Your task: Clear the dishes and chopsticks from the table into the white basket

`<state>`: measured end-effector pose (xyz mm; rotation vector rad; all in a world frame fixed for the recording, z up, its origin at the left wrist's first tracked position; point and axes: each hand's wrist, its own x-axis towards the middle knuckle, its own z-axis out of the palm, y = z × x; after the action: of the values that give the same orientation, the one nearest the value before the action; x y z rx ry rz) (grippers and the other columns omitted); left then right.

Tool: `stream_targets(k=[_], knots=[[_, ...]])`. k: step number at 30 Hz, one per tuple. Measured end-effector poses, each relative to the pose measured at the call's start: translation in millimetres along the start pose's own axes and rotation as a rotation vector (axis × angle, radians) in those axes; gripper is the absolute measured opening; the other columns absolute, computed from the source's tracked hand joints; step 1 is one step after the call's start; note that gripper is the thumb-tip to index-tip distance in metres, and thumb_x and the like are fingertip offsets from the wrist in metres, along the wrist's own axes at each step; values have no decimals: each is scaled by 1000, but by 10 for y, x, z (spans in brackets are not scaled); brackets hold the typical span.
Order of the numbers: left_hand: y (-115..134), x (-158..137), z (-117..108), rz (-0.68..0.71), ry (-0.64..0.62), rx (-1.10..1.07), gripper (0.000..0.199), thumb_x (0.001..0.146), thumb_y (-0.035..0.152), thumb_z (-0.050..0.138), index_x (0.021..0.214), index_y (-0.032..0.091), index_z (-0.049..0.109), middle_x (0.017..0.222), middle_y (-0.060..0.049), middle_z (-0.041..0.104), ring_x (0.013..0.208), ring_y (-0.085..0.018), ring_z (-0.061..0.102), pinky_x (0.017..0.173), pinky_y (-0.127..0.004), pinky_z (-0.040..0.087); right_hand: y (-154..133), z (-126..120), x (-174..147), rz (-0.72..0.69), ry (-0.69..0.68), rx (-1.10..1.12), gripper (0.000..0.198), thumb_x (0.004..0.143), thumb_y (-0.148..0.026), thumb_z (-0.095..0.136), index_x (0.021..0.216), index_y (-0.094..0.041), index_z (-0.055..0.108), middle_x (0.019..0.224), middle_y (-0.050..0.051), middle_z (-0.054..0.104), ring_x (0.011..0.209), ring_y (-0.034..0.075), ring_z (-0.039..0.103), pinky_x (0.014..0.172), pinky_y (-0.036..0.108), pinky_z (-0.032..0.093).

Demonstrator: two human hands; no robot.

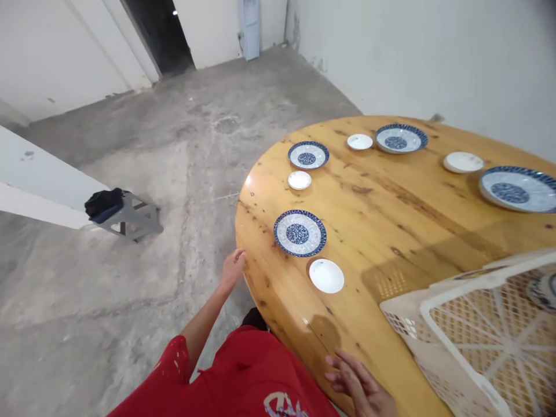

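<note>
My left hand (234, 267) rests at the left edge of the round wooden table (365, 231), fingertips against the rim, holding nothing I can see. Over the near edge hovers my right hand (360, 385), empty, with its fingers loosely bent and apart. Between the hands, a little further in, lie a blue-and-white plate (299, 233) and a small white dish (326, 275). Further round the table are another patterned plate (308, 155) with a small dish (299, 180), a third plate (401, 139) with its dish (359, 142), and a larger-looking plate (519, 189) near a dish (463, 162).
A white plastic basket (447, 330) stands on the table at the right, with patterned crockery (545, 289) partly visible inside. A grey stool (134, 217) carrying dark cloth (104, 202) stands on the concrete floor by a white pillar (39, 179). A wall borders the table's far side.
</note>
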<state>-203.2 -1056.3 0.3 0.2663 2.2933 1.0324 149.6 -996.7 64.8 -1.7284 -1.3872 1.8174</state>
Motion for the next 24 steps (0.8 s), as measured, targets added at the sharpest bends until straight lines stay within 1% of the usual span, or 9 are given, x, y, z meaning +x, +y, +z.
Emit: stream_targets(k=[3,5,7,10,13,16,19,22,24], knots=[[-295,-301,-189,-34,58,-136,29,93,37,51,102,18,71,107,-8,77,99,-22,73,82,-30,56,96,69,43,-3,-92,40,73,67,-79,76,107,-19,71,97,11,78,72,23,72,69,34,62],[-527,-560,-258,-89,102,-223,30,88,42,57,96,17,70,102,-10,76,94,-23,73,78,-31,55,157,34,128,11,-149,50,80,60,-81,78,107,-16,71,97,13,78,72,24,73,68,35,63],[-768,-825,-288,-165,126,-282,32,82,45,61,92,16,69,97,-11,74,88,-23,72,73,-31,54,250,-37,239,19,-186,62,82,58,-80,80,107,-15,71,97,14,78,72,25,73,68,34,63],[-1081,-1169,-306,-255,126,-319,32,77,46,65,87,16,68,91,-9,73,82,-21,71,70,-30,52,454,-138,397,29,-168,97,78,57,-75,82,106,-15,71,95,13,78,72,25,74,66,33,63],[-1269,-1398,-336,-285,129,-344,35,75,48,68,88,16,70,91,-9,72,82,-21,70,71,-30,53,636,-169,482,64,-135,116,77,55,-71,85,106,-15,71,94,12,78,73,26,75,67,33,64],[-1334,-1491,-374,-293,145,-383,35,76,49,69,89,16,71,93,-10,74,84,-21,70,71,-29,53,691,-104,493,97,-163,112,78,58,-70,85,110,-14,71,98,13,78,77,27,75,70,34,65],[-1347,-1459,-422,-288,165,-431,32,79,46,68,91,16,72,96,-10,75,85,-20,70,71,-28,53,614,73,467,101,-210,96,76,60,-67,85,112,-14,71,102,14,78,80,27,76,72,33,64],[-1374,-1331,-521,-275,156,-467,35,79,46,68,95,15,72,98,-11,75,84,-19,70,72,-28,53,465,367,435,92,-247,63,71,57,-65,85,106,-15,72,97,12,78,76,27,75,69,34,63],[-1416,-1197,-649,-277,151,-475,39,77,48,69,97,14,72,98,-12,75,84,-20,71,72,-28,53,343,626,417,72,-239,48,69,55,-65,84,101,-16,71,91,11,78,72,26,74,65,34,62]])
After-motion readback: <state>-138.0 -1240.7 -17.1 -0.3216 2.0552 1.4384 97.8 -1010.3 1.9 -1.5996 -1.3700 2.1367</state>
